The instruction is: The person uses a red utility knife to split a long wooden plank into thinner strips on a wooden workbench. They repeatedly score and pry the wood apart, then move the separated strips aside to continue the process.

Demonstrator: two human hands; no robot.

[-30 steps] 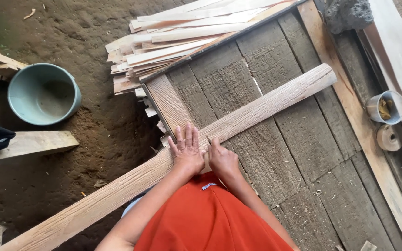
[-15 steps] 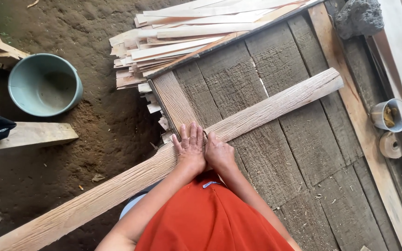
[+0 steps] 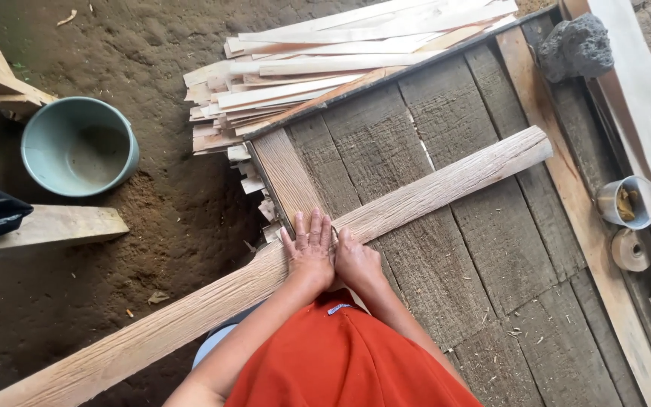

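Observation:
A long pale wooden beam (image 3: 446,185) lies diagonally across a grey plank platform (image 3: 484,256), from the lower left to the upper right. My left hand (image 3: 310,252) rests flat on the beam near its middle, fingers spread and pointing away from me. My right hand (image 3: 357,260) sits right beside it on the beam, fingers partly curled; whether it holds anything is hidden. My orange shirt (image 3: 340,362) fills the bottom of the view.
A stack of thin light wood slats (image 3: 318,68) lies at the platform's far edge. A pale green bucket (image 3: 77,147) stands on the dirt floor at left, near a short plank (image 3: 47,226). A dark rock (image 3: 576,47), a small cup (image 3: 628,202) and a roll (image 3: 631,249) sit at right.
Both hands stay pressed on the beam in the same spot. The view has shifted slightly; the beam and hands show no clear movement.

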